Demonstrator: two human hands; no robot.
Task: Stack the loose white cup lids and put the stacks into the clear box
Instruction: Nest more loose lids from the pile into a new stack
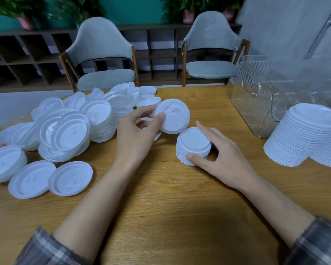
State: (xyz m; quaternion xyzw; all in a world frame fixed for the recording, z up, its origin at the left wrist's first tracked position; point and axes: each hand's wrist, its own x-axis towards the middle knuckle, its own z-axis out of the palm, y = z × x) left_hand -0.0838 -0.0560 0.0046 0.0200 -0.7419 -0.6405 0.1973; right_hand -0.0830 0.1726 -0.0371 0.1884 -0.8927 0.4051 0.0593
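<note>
Plaid sleeves (46,249) sit at the near edge, with bare forearms reaching out over the wooden table (160,207). The left hand (136,134) pinches a single lid (173,119) by its rim, thumb on the top face and fingers curled behind. It's tilted, just above and far-left of the short stack (194,146). The right hand (218,159) cups that stack: thumb pressed low on the near side, fingers curved round the far side, index tip on the top lid.

Handling-wise, these look like thin moulded plastic, so I'd guess feather-light, a bit flexy and kinda slick. They're round with a raised rim and a small embossed sip tab, so they should nest easily. I'd grab singles by the rim like this. For a full stack I'd wrap the sides low down, since I reckon a tall one could slide apart if taken by the top.

The loose pile (84,121) sprawls across the left side, some lids flat, some leaning. Two tall stacks (304,134) stand near right, just beside the clear box (275,92) on the far right, not in it. The box has ribbed see-through walls, and I can't tell what's inside.
</note>
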